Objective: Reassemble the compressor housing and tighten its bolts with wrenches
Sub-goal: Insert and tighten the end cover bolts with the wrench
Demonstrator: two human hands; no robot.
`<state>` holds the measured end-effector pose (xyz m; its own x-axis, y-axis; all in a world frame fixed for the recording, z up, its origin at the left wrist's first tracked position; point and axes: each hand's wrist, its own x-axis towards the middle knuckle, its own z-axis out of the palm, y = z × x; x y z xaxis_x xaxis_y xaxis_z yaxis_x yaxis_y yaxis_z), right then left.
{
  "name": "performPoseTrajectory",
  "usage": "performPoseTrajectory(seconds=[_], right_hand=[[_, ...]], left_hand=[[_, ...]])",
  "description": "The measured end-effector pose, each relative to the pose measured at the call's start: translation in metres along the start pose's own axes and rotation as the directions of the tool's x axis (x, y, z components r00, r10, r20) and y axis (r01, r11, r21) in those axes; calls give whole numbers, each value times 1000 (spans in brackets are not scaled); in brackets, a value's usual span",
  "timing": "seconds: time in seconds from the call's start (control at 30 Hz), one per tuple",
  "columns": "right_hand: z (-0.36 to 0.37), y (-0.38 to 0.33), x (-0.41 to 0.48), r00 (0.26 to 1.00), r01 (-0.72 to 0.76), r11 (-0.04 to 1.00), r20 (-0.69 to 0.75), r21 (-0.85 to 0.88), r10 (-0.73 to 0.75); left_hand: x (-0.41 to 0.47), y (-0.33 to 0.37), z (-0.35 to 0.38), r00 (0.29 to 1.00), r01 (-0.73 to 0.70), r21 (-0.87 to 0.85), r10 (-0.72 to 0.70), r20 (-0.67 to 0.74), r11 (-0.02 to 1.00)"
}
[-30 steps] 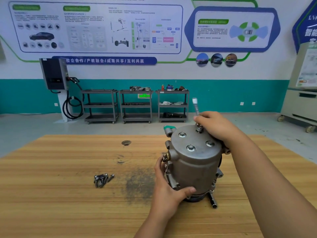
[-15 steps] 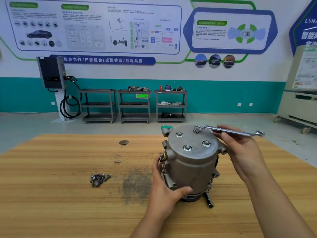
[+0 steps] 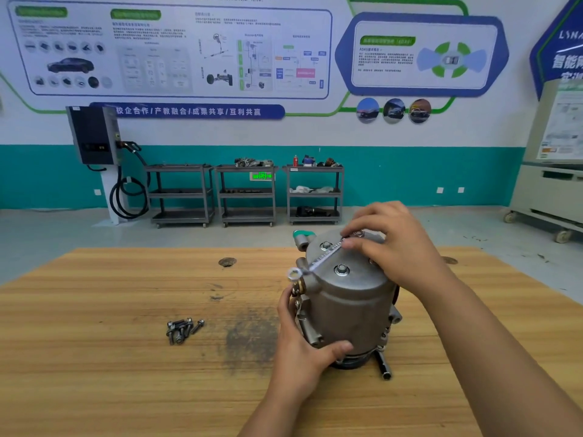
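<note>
The grey metal compressor housing [image 3: 348,305] stands upright on the wooden table [image 3: 110,373], its top cover carrying several bolts. My left hand [image 3: 303,345] grips the housing low on its near left side, thumb across the front. My right hand [image 3: 392,244] holds a silver ring wrench [image 3: 318,258] on the far bolt of the cover. The wrench lies across the cover and points to the left, with its free ring end past the housing's left rim.
A small pile of loose bolts [image 3: 183,330] lies on the table to the left of the housing. A dark socket tool [image 3: 383,367] pokes out from under the housing at the front right. A dark stain and a hole [image 3: 227,262] mark the tabletop. Three carts stand by the far wall.
My right hand has swung the wrench round on the far bolt, from pointing right half a second ago to pointing left now. My left hand has kept its hold on the housing.
</note>
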<state>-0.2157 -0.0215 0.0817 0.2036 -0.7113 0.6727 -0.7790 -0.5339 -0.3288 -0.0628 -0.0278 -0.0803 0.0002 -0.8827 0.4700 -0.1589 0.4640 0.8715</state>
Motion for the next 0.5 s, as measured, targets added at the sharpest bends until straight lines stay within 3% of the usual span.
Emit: performPoseTrajectory(seconds=[0.17,0.27,0.37,0.5], right_hand=[[9,0,29,984,-146,988,93,-56,151],[14,6,36,947,-314,940,112,133,301],[15,19,37,887,-462,836,166,295,431],[8,36,30,798,-580,601,233,551,556]], left_hand=[[0,-1,1,1000,13,-23,-13,7,1000],[0,-1,1,1000,17,-23,-17,7,1000],[0,-1,2,1000,17,-25,-16,12,1000],[-1,-1,3,1000,17,-14,-17,12,1000]])
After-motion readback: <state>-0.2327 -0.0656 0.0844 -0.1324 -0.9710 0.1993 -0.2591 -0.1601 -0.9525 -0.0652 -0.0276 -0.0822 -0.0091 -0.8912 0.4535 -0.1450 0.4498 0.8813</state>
